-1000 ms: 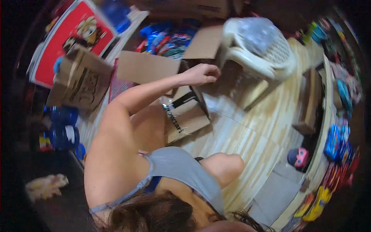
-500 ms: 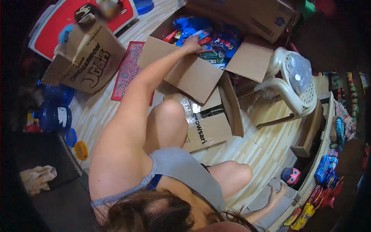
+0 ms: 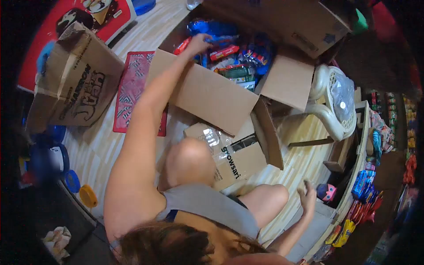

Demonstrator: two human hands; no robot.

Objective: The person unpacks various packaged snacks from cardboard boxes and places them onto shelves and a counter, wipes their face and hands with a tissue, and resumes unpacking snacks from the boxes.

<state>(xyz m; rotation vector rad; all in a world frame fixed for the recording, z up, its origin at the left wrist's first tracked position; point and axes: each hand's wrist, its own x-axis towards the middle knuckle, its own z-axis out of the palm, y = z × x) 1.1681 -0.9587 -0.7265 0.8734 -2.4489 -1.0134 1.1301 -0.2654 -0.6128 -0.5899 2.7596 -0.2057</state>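
Observation:
My left hand (image 3: 199, 44) reaches over the near side of a large open cardboard box (image 3: 214, 95). Its fingers bend down at a shiny blue pack (image 3: 216, 28) among the goods; their tips are blurred, so whether they grip it is unclear. Close by lie a red pack (image 3: 224, 53) and a green pack (image 3: 236, 70), with several other colourful packets. Held out low on the right, my right hand (image 3: 307, 196) has its fingers apart and nothing in them. It is nearest a round pink-and-dark object (image 3: 326, 192) by the shelf edge.
A flattened growsari carton (image 3: 234, 165) lies before my knees. To the right stands a white chair (image 3: 329, 101) with a plastic-wrapped item on its seat. Left are a tall brown carton (image 3: 84, 84), a red patterned mat (image 3: 134, 92) and blue water jugs (image 3: 53, 157). Packaged goods (image 3: 364, 183) line the right shelf.
My left hand has shifted farther into the box and to the left, uncovering more of the red pack. My right hand has risen off the grey surface near the shelf. The view has turned slightly.

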